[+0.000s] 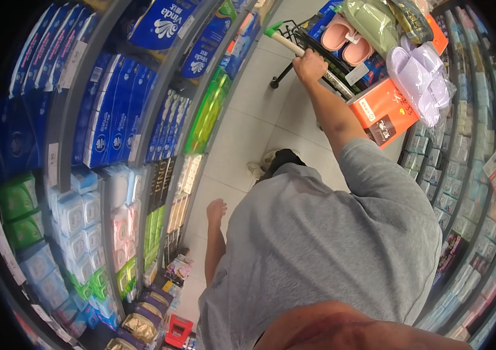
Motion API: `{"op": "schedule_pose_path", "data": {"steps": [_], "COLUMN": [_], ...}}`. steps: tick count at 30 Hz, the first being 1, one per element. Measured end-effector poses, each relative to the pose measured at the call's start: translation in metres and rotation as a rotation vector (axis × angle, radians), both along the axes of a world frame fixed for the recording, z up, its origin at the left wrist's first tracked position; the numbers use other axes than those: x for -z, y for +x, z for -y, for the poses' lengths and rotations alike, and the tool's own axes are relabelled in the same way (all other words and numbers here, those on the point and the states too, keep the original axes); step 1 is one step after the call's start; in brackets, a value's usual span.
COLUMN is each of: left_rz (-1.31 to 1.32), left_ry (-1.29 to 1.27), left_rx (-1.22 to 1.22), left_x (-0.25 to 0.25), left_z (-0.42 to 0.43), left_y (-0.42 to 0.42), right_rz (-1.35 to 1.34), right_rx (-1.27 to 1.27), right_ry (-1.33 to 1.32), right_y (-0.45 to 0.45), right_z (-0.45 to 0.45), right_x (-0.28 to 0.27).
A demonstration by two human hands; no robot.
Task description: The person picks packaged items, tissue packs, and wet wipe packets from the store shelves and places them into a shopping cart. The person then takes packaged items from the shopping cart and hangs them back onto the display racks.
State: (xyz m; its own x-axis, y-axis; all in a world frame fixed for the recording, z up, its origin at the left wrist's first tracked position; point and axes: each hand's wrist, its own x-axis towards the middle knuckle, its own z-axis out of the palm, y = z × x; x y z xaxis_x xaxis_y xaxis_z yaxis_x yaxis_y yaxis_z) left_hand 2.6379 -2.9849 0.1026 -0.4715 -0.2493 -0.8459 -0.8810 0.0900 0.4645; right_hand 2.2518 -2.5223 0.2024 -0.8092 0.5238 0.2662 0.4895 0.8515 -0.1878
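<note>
Head camera: the right hand [311,65] wraps its fingers round the handle [289,45] on the near edge of the cart [283,74]; the left hand [216,211] curls loosely, seemingly empty. Gentle pushing should steady the purple slippers [416,74] at the right edge.

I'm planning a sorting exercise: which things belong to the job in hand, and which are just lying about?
Belonging, seemingly:
- cart handle, gripped by the right hand
- pink slippers, lilac slippers, orange box, at the cart

Just around, shelved:
- blue Vinda packs
- green packs
- light-blue packs
</note>
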Motion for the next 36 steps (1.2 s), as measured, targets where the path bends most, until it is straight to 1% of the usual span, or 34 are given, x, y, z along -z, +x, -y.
{"op": "schedule_pose_path", "data": {"steps": [2, 4, 5, 7, 10, 12, 15, 17, 18, 20, 26, 30, 36], "left_rz": [-0.006, 0.001, -0.023, -0.013, 0.028, 0.039, 0.045, 0.033, 0.031, 0.020, -0.004, -0.053, -0.046], "left_ry": [0.027, 0.035, 0.034, 0.082, 0.104, 0.109, 0.082, 0.072, 0.070, 0.102, 0.074, 0.067, 0.094], "left_rx": [0.032, 0.043, 0.019, 0.028, 0.031, 0.043, 0.088, 0.107, 0.101, 0.171, 0.247, 0.252, 0.170], "left_x": [0.003, 0.011, 0.026, 0.050, 0.064, 0.071, 0.056, 0.052, 0.054, 0.056, 0.067, 0.068, 0.074], "left_z": [0.003, 0.008, -0.003, 0.018, 0.031, 0.042, 0.048, 0.050, 0.052, 0.055, 0.062, 0.066, 0.073], "left_y": [-0.007, -0.011, -0.006, 0.002, 0.000, -0.005, -0.008, -0.017, -0.020, -0.027, -0.049, -0.057, -0.049], "right_rz": [0.020, 0.017, 0.000, 0.014, 0.048, 0.013, 0.021, -0.039, -0.042, 0.000, -0.032, -0.034, -0.053], "right_rx": [0.006, -0.033, -0.050, -0.091, -0.112, -0.117, -0.125, -0.153, -0.159, -0.160, -0.164, -0.169, -0.184], "right_ry": [0.021, -0.022, -0.024, 0.020, 0.024, 0.050, 0.070, 0.104, 0.101, 0.113, 0.147, 0.169, 0.148], "right_y": [0.008, 0.013, 0.014, 0.026, 0.027, 0.038, 0.044, 0.048, 0.048, 0.051, 0.058, 0.058, 0.064], "right_z": [0.005, 0.007, 0.001, 0.020, 0.028, 0.031, 0.038, 0.041, 0.040, 0.034, 0.032, 0.033, 0.034], "right_x": [0.003, 0.001, 0.010, 0.000, -0.006, -0.005, -0.012, -0.016, -0.015, -0.010, -0.006, -0.004, -0.007]}}
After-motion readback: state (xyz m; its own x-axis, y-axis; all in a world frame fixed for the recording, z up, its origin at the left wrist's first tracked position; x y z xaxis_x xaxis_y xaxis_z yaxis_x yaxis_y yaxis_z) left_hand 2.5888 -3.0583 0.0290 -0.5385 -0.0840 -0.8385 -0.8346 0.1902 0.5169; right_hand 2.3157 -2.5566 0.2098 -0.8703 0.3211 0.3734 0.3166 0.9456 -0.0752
